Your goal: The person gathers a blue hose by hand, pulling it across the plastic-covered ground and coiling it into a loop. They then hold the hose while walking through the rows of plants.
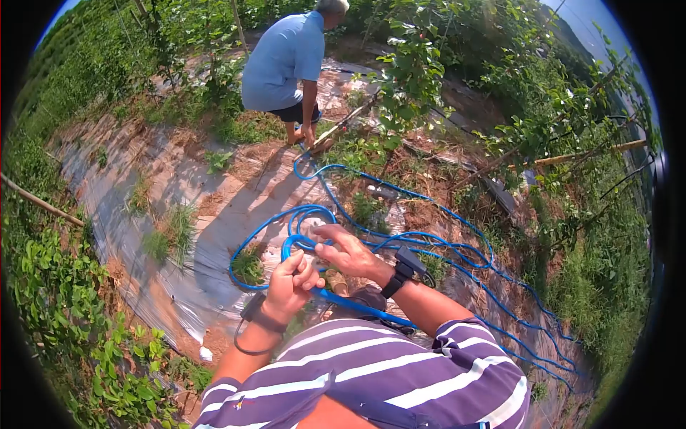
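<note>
A bright blue hose (351,303) runs across in front of my striped shirt and bends into a loop just above my hands. My left hand (291,286) is closed around this hose, fingers curled and thumb pressed on top. On the other side of the loop, my right hand (349,252) has its fingers apart beside the hose; whether the fingertips touch it is hard to see. More blue hose (233,266) lies in loose coils on the ground beyond my hands and trails off to the right.
A person in a light blue shirt (280,64) bends down ahead, a hand (307,136) low by the hose's far part. Silvery plastic sheeting (161,189) covers the soil. Leafy plants (118,357) line the left; a bamboo pole (579,154) and branches cross the right.
</note>
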Motion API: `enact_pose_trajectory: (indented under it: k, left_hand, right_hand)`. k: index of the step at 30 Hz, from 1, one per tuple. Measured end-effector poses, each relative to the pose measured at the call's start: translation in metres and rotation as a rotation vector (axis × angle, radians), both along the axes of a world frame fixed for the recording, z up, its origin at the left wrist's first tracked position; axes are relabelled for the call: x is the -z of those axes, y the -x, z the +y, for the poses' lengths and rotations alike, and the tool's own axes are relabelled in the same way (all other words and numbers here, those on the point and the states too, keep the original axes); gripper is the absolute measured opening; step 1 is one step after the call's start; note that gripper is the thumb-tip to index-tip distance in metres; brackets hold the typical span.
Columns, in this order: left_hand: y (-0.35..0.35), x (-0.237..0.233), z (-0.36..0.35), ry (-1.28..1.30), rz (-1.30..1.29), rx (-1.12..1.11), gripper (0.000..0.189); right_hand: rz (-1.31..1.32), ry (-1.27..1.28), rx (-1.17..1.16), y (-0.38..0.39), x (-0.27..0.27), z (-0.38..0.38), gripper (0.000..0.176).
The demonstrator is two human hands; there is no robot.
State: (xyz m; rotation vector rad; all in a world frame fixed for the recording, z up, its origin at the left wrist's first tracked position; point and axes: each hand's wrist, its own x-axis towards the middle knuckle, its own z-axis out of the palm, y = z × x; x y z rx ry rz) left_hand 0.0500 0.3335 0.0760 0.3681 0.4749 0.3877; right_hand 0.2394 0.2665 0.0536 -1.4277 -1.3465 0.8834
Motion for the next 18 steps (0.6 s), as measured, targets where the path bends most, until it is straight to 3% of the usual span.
enact_pose_trajectory:
  k: [2,4,6,8,10,12,14,15,18]
  left_hand:
    - [-0.006,-0.015,0.016,0.063,-0.041,-0.049,0.036]
    - [-0.009,-0.028,0.031,0.097,-0.051,-0.104,0.037]
    - [-0.005,-0.039,0.049,0.091,-0.072,-0.145,0.037]
    - [0.006,-0.044,0.076,0.092,-0.101,-0.194,0.037]
    - [0.011,-0.057,0.101,0.061,-0.042,-0.299,0.036]
    - [0.010,-0.064,0.123,0.045,-0.045,-0.353,0.035]
    - [0.010,-0.061,0.141,0.038,-0.103,-0.323,0.032]
    - [0.007,-0.058,0.141,0.064,-0.077,-0.278,0.029]
    - [-0.004,-0.041,0.134,-0.006,0.087,-0.185,0.015]
  right_hand:
    - [0.461,0.159,-0.082,0.008,0.017,-0.034,0.046]
    - [0.372,0.482,-0.290,0.005,0.019,-0.064,0.043]
    - [0.303,0.751,-0.338,-0.004,0.058,-0.091,0.040]
    - [0.351,0.666,-0.189,-0.010,0.061,-0.123,0.040]
    - [0.681,0.779,-0.195,-0.028,0.057,-0.153,0.041]
    - [0.547,0.730,-0.266,-0.040,0.047,-0.174,0.044]
    - [0.253,0.873,-0.253,-0.054,0.039,-0.191,0.049]
    - [0.234,0.958,-0.219,-0.059,0.050,-0.201,0.054]
    - [0.179,0.978,-0.037,-0.055,0.063,-0.210,0.050]
